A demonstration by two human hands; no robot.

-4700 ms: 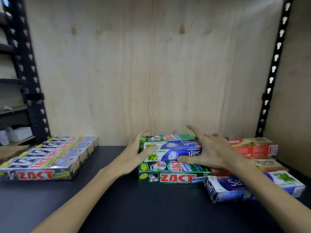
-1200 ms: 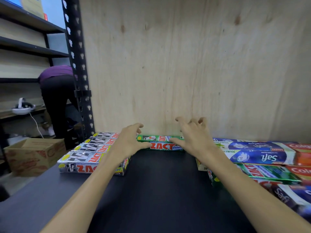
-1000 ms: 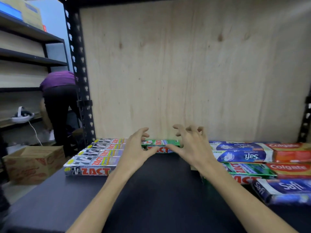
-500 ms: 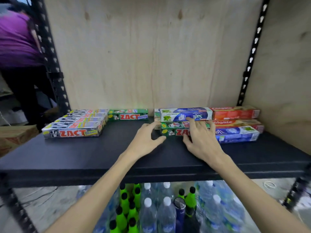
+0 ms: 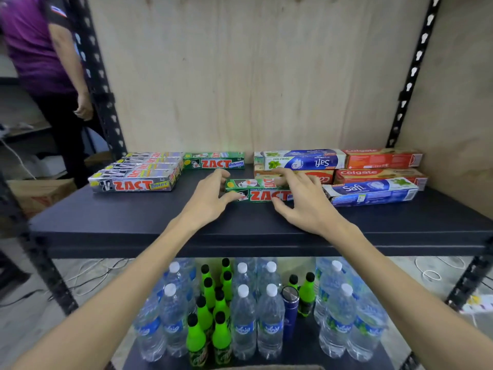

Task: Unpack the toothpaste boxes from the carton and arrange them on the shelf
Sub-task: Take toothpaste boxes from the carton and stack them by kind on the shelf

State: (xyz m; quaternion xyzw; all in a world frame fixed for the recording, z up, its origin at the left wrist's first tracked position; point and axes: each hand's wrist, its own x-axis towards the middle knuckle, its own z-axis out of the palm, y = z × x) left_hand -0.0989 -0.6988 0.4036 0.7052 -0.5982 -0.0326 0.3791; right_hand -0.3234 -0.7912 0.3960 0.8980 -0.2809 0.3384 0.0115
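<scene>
hands [image 5: 256, 201] gripping rectangular green cardboard box [image 5: 256, 190]

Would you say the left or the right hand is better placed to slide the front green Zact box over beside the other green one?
Left, probably: the left hand already touches the front green Zact box on that end.

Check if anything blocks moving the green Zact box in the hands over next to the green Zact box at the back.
Nothing visible does. The held green Zact box sits between the left hand and right hand; bare shelf runs to the back green Zact box.
</scene>
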